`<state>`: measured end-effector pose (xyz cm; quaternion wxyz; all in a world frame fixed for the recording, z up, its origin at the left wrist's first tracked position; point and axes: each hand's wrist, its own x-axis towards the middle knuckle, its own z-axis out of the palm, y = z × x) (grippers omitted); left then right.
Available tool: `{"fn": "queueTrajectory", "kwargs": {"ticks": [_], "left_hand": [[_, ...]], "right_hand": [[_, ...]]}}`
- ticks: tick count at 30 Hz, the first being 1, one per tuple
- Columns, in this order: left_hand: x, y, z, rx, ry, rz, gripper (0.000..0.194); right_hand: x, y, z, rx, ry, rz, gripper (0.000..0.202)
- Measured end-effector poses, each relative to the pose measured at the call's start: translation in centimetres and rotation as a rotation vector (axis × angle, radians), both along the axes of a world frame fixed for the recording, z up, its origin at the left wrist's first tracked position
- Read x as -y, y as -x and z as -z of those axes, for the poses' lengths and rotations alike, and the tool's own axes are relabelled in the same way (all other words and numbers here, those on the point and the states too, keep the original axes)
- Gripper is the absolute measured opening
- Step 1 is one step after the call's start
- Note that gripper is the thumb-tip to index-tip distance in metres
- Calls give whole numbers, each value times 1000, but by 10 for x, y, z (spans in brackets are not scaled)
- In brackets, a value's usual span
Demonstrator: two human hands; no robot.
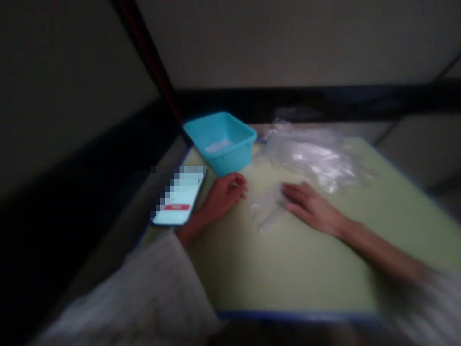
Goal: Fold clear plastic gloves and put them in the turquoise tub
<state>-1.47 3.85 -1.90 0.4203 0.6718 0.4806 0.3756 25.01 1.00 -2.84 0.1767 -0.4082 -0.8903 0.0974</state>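
Note:
A small clear plastic bag (268,206) lies on the table between my hands. My right hand (308,204) reaches in from the right with fingers stretched out, its fingertips resting on the bag's right edge. To the left of the bag is my left hand (228,190), fingers loosely curled and a little apart, with nothing visible in them. It is just in front of a turquoise plastic basket (236,161). Something pale and flat (218,145) lies inside the basket. The picture is dim and blurred, so fine contact is hard to see.
A heap of clear plastic bags (317,154) covers the back right of the yellow-green table (288,278). A phone (180,197) with a lit screen lies by the left edge, beside my left wrist. Walls (288,43) stand behind and to the left.

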Motion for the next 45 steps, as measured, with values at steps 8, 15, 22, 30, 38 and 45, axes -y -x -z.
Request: {"fn": "queueTrajectory", "kwargs": {"ticks": [8, 15, 22, 30, 38, 45], "left_hand": [[0, -4, 5, 75, 16, 57, 14], [4, -9, 7, 81, 66, 181, 19], [7, -9, 4, 12, -27, 195, 15], [9, -10, 7, -24, -35, 211, 15], [11, -13, 3, -29, 13, 197, 12], [15, -15, -4, -35, -17, 178, 12]], "right_hand": [[2, -1, 0, -30, 87, -328, 42], [6, 0, -1, -51, 71, -378, 46], [12, 3, 1, 54, -1, -406, 59], [19, 7, -3, 144, -4, -319, 62], [20, 7, 1, 129, -12, -276, 63], [12, 4, 0, 88, 28, -350, 62]]}}
